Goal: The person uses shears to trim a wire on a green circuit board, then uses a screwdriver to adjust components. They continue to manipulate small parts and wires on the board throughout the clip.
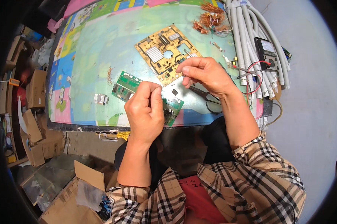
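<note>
My left hand [144,110] is closed, thumb against curled fingers, above a green circuit board [126,85]. Whatever it may hold is hidden. The board shows on both sides of the hand, its right part [173,114] near the table edge. My right hand [207,74] pinches with thumb and fingers over the lower right of a tan circuit board [153,71]. A thin, pale sliver [187,53] shows just above its fingers; I cannot tell if it is held. Dark-handled scissors [209,98] lie under the right wrist. A small black part [175,92] rests between the hands.
A small silvery block [101,99] lies left of the green board. Copper wire bundles [212,18] sit at the far right, beside thick white tubes [247,44]. An analog meter [267,52] with red and black leads rests on them. Cardboard boxes [37,89] stand at left.
</note>
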Demonstrator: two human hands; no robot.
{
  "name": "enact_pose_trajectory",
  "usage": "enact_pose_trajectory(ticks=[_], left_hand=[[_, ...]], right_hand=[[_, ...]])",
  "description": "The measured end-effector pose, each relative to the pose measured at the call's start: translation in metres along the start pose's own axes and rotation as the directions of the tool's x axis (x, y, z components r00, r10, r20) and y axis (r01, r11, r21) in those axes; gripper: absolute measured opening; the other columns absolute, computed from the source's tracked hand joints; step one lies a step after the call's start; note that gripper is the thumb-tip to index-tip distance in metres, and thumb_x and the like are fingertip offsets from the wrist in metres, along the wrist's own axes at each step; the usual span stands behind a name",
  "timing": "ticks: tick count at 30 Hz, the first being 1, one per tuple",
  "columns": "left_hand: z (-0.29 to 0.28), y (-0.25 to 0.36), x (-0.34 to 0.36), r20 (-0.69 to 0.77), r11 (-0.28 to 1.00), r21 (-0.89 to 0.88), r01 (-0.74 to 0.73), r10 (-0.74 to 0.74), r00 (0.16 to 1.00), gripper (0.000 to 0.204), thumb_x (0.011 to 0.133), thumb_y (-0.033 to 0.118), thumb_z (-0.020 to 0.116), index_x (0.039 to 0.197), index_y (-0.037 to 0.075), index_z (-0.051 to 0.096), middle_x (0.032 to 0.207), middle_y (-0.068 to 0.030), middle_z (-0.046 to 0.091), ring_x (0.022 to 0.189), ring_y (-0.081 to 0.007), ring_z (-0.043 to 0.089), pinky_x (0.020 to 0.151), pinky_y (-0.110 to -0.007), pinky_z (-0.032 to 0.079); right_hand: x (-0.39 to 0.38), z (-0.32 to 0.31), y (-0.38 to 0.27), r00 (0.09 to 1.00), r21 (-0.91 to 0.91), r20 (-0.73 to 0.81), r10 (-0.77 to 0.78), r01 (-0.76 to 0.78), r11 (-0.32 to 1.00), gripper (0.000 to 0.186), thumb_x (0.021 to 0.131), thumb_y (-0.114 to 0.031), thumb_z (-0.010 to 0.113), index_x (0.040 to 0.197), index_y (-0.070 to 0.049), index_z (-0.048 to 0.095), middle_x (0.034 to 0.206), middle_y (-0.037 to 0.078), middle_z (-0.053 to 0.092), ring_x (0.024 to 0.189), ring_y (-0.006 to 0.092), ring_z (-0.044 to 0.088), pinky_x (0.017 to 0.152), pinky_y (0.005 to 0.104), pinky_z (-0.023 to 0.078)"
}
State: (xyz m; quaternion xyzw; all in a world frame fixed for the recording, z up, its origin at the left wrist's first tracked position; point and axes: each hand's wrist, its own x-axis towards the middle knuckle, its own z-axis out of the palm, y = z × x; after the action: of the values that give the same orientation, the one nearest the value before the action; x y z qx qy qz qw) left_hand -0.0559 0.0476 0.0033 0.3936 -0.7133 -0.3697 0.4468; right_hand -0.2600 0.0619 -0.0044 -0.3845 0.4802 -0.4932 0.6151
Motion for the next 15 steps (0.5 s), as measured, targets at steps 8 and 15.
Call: enact_pose_trajectory(ticks=[8, 15], left_hand=[[-0.0025, -0.0019, 0.0011, 0.011, 0.998, -0.013, 0.058, -0.058, 0.998, 0.010, 0.090, 0.003, 0.054, 0.081, 0.000, 0.055, 0.066, 0.0025, 0.050, 0.061, -0.0043, 0.040, 0.053, -0.021, 0.033], [-0.0045, -0.0026, 0.0025, 0.049, 0.997, 0.058, 0.056, -0.058, 0.997, 0.006, 0.085, 0.002, 0.058, 0.080, 0.000, 0.056, 0.058, -0.0081, 0.053, 0.049, -0.0162, 0.050, 0.049, -0.030, 0.040]], right_hand=[[-0.0001, 0.0070, 0.0003, 0.999, -0.009, -0.041, -0.004, 0.003, 1.000, 0.017, 0.090, -0.015, 0.060, 0.092, 0.001, 0.063, 0.077, 0.006, 0.064, 0.069, 0.0119, 0.062, 0.062, 0.0223, 0.050], [0.0030, 0.0045, 0.0018, 0.986, -0.337, -0.137, -0.098, 0.047, 0.940, 0.021, 0.087, -0.021, 0.066, 0.080, -0.002, 0.060, 0.067, 0.000, 0.058, 0.059, 0.0066, 0.057, 0.054, 0.0207, 0.046]])
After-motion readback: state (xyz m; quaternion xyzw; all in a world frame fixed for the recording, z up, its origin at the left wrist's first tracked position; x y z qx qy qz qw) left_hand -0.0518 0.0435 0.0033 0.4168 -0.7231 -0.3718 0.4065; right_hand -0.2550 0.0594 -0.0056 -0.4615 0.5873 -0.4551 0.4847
